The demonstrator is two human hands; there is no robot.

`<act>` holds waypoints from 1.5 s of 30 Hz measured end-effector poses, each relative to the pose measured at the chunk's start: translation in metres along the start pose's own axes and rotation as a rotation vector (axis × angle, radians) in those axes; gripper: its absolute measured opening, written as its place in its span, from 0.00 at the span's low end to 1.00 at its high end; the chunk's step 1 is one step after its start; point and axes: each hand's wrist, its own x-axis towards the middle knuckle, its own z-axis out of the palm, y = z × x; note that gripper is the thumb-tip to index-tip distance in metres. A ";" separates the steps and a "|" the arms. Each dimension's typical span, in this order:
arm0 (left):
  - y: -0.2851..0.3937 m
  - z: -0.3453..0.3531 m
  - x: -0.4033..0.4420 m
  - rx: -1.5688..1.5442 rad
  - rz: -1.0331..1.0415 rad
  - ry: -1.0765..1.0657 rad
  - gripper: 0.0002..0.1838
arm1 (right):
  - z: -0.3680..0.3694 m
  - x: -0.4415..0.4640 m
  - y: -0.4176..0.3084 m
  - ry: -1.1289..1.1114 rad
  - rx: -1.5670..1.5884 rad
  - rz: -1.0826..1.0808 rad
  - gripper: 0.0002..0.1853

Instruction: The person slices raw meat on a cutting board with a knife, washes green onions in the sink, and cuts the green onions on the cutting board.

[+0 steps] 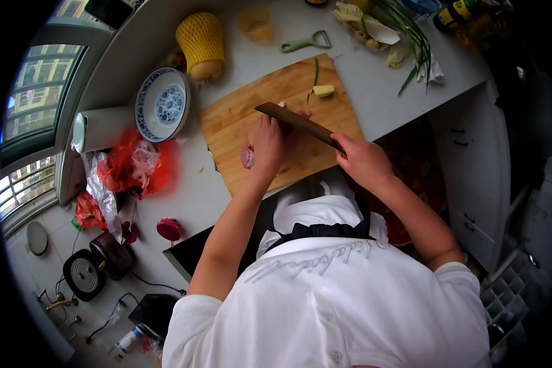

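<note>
My right hand [367, 162] is wrapped round the handle of a kitchen knife [300, 124], seen nearly along its spine. The blade slants up and left across a wooden cutting board [227, 122]. Against the blade's left end, my left hand [268, 142] is closed, its fingers bent over a piece of raw meat that it mostly hides. One lump of the raw meat [247, 156] shows left of that hand, and a little more pink shows past the blade. On the board's far right lie a yellow piece of ginger [323, 91] and a thin green scallion strip [316, 72].
Left of the board stand a blue-and-white bowl [142, 101] and red plastic bags [132, 168]. Beyond it are a fruit in yellow foam netting [200, 46] and a green peeler [300, 44]. Scallions [411, 34] and cabbage leaves [374, 27] lie at the back right.
</note>
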 end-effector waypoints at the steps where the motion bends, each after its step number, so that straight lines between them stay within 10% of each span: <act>1: 0.001 0.009 -0.001 -0.033 0.004 -0.012 0.15 | -0.001 0.004 -0.001 -0.011 -0.042 -0.006 0.16; 45: 0.000 0.051 -0.033 -0.016 -0.219 0.291 0.09 | 0.017 0.063 0.013 -0.196 -0.088 -0.080 0.20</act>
